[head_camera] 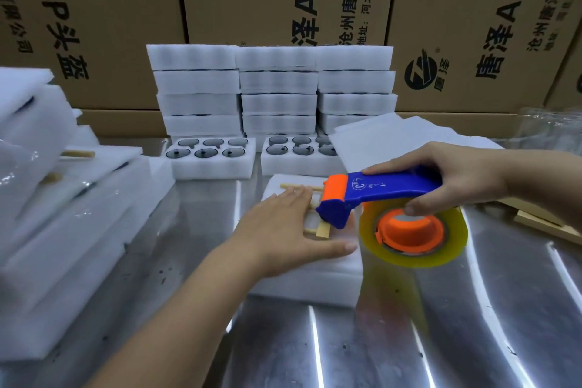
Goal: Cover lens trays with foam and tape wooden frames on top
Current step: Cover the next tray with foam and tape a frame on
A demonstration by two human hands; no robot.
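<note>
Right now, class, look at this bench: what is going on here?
A person is taping. The left hand presses flat on the wooden frame, which lies on a foam-covered tray. The right hand grips a blue tape dispenser, its head at the frame. Behind, another lens tray lies uncovered.

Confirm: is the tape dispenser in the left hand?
No, the right hand grips the tape dispenser, while the left hand lies flat on the wooden frame.
</note>
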